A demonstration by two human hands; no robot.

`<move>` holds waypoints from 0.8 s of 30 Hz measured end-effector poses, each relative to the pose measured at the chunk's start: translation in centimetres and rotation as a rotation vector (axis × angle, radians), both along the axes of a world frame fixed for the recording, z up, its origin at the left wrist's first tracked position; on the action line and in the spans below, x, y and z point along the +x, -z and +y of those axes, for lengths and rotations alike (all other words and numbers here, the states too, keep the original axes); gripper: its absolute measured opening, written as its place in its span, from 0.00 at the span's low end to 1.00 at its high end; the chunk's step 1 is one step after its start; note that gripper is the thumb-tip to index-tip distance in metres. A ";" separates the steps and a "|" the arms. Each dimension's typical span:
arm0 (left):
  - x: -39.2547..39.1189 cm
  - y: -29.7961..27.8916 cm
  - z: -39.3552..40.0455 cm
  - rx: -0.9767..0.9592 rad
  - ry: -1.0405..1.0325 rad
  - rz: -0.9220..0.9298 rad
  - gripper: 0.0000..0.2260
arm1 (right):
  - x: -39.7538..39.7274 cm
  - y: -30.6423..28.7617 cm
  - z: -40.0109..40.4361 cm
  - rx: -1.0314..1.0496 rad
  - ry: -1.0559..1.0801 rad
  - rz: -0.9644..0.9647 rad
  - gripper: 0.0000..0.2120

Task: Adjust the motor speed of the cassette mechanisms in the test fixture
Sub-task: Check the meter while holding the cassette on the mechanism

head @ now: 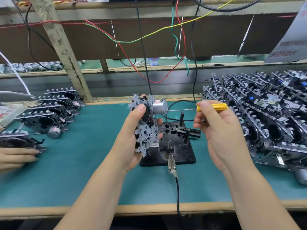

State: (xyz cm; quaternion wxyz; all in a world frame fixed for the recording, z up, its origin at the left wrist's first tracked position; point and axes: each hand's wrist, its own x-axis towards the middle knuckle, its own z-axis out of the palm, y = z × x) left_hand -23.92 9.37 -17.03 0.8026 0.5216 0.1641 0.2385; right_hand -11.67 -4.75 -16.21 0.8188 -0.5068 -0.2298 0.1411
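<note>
Forearms reach up from the near edge of the green bench mat [69, 171]; our left hand [132, 138] grips one cassette mechanism [146, 128] upright, thumb across its face and fingers curled behind, holding it above the left side of the black test fixture [176, 146] rather than seated in it; our right hand [217, 128] pinches the yellow handle of a small screwdriver [212, 107], whose thin shaft runs level to the left and meets the end face of the silver motor [159, 107] at the top of that mechanism.

We judge the speed trim on this unit to be in hand, the blade apparently at the adjusting hole, though whether it is truly engaged is too small to tell; the fixture's posts stand bare and its cable [177, 193] trails off the bench toward us.

To the right a large heap of mechanisms [269, 117] waits near the fixture; to the left a smaller row [54, 110] lies in order, and another person's hand [15, 157] rests flat by a unit there; which pile is finished we cannot tell, but much work seems left.
</note>
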 end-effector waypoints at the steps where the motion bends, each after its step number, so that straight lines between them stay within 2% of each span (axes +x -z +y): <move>1: 0.0 0.1 -0.2 0.011 -0.014 0.002 0.25 | 0.1 0.0 0.1 -0.006 0.016 -0.002 0.04; 3: 0.1 0.3 -0.5 0.056 -0.037 -0.015 0.33 | -0.1 0.2 0.2 -0.010 0.041 0.029 0.05; 6: 0.2 0.2 -0.5 0.162 -0.033 -0.032 0.36 | -0.2 0.4 0.2 -0.024 0.066 0.076 0.08; 8: 0.2 0.1 -0.4 0.156 -0.022 -0.018 0.39 | 0.0 0.4 0.0 -0.022 0.075 0.069 0.07; 12: 0.3 -0.1 -0.3 0.084 -0.035 -0.002 0.36 | 0.1 0.2 -0.3 0.024 0.060 0.010 0.02; 15: 0.5 -0.1 -0.5 0.042 -0.035 -0.011 0.30 | 0.2 0.2 -0.5 -0.019 0.169 -0.119 0.06; 18: 0.6 -0.2 -0.7 0.046 -0.035 -0.009 0.31 | 0.0 0.3 -0.8 -0.055 0.270 -0.252 0.09; 21: 0.6 -0.2 -0.8 0.061 -0.044 0.005 0.35 | -0.1 0.4 -1.1 -0.129 0.269 -0.352 0.07; 24: 0.6 -0.2 -0.7 0.030 -0.041 -0.002 0.30 | 0.3 0.2 -1.2 -0.165 0.221 -0.386 0.07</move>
